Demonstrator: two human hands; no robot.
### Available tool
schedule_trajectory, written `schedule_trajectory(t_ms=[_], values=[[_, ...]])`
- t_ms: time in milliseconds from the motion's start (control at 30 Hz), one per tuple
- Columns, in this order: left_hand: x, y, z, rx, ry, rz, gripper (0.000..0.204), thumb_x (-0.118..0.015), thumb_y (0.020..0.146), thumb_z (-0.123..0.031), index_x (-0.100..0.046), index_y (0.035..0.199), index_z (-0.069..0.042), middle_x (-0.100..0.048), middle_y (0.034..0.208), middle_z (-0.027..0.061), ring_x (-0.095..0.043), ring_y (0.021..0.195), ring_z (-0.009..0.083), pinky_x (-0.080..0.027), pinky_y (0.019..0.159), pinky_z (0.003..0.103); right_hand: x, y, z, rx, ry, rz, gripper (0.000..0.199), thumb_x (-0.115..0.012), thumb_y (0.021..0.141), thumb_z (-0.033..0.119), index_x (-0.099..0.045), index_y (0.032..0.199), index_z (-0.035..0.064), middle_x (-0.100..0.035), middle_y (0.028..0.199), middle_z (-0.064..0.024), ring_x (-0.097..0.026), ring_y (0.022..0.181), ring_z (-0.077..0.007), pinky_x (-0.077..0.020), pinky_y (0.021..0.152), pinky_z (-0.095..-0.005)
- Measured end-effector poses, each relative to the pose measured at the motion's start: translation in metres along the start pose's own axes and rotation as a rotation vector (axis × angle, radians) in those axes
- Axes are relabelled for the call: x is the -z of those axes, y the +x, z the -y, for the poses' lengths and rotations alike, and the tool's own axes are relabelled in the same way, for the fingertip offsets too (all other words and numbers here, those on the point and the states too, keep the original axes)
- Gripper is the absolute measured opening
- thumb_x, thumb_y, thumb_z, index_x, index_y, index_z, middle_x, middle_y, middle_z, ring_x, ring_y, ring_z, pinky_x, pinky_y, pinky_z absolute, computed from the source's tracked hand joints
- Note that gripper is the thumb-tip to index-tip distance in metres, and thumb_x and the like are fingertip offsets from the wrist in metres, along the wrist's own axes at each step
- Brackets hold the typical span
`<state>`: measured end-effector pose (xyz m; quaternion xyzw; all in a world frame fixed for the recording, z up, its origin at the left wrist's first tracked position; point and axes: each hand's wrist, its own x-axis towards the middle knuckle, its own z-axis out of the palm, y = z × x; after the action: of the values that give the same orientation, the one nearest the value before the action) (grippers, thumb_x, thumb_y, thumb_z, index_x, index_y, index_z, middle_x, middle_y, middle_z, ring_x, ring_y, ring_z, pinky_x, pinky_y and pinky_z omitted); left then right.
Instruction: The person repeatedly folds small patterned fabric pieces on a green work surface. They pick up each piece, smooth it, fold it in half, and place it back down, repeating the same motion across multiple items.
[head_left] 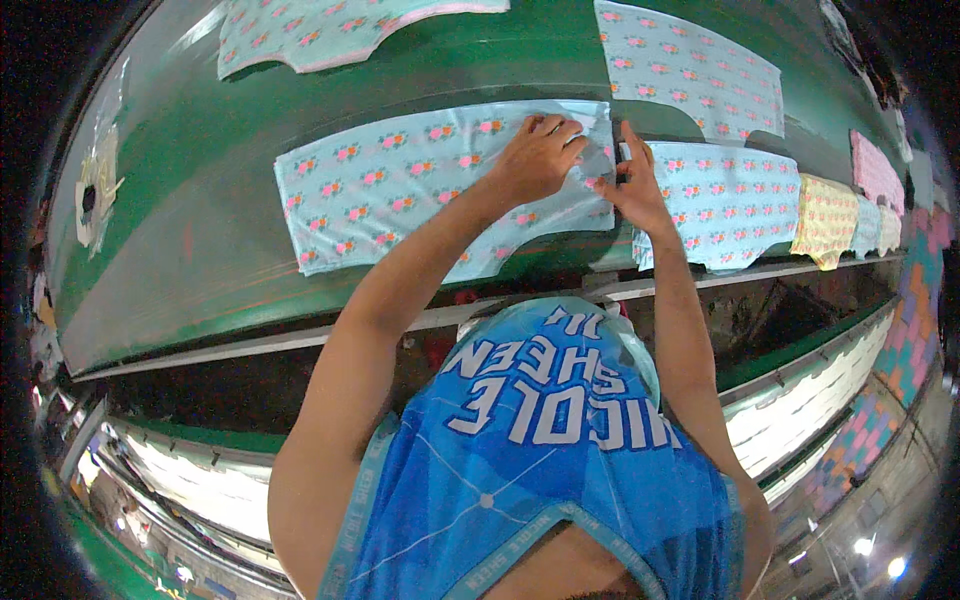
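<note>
Floral cloth panel [400, 190] lies flat on green tabletop [200, 270], 12 o'clock. Left hand [540, 158] fingers spread, pressing its right edge; right hand [635, 185] pinches corner. Looks light, floppy; best gripped at edges.

- A green table [200, 250] runs across the view.
- A floral fabric piece [690, 65] lies at the far edge, top right.
- Another floral piece [330, 30] lies top left.
- A yellow patterned piece [825, 215] sits to the right, with a pink piece [877, 172] beyond it.
- A colourful tiled floor [915, 320] shows on the right.
</note>
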<state>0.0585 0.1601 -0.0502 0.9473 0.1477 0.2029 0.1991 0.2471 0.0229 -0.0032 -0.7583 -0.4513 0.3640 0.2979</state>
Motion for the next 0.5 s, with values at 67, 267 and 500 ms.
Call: schedule_trajectory(t_ms=[67,267,500], values=[[-0.007,0.017,0.003,-0.031,0.082,-0.058,0.046,-0.071,0.094,-0.029,-0.066,0.135,-0.008,-0.056,0.147,0.0115,-0.046,0.144,0.0359,-0.035,0.119,0.059,0.006,-0.001,-0.002,-0.025,0.035,0.017,0.115,-0.089,0.08,0.016,-0.019,0.171,0.0166,-0.027,0.165,-0.0208,-0.055,0.104,-0.0233,-0.0587,0.082,-0.0357],[-0.009,0.031,0.009,-0.03,-0.059,0.073,0.045,-0.067,0.099,-0.032,-0.066,0.136,-0.008,-0.055,0.152,0.0138,-0.048,0.142,0.0365,-0.032,0.12,0.064,0.004,-0.011,-0.014,0.072,-0.065,0.001,0.116,-0.085,0.078,0.003,-0.02,0.171,0.0243,-0.026,0.161,-0.0137,-0.054,0.108,-0.0222,-0.0561,0.088,-0.0363],[-0.027,0.03,0.004,0.031,0.104,-0.104,0.05,-0.069,0.097,-0.037,-0.065,0.141,-0.011,-0.053,0.158,0.0126,-0.046,0.147,0.0392,-0.026,0.123,0.067,0.014,-0.011,0.008,-0.124,-0.037,0.108,0.119,-0.087,0.075,0.004,-0.019,0.171,0.026,-0.027,0.16,-0.0191,-0.058,0.124,-0.0334,-0.0578,0.099,-0.0415]])
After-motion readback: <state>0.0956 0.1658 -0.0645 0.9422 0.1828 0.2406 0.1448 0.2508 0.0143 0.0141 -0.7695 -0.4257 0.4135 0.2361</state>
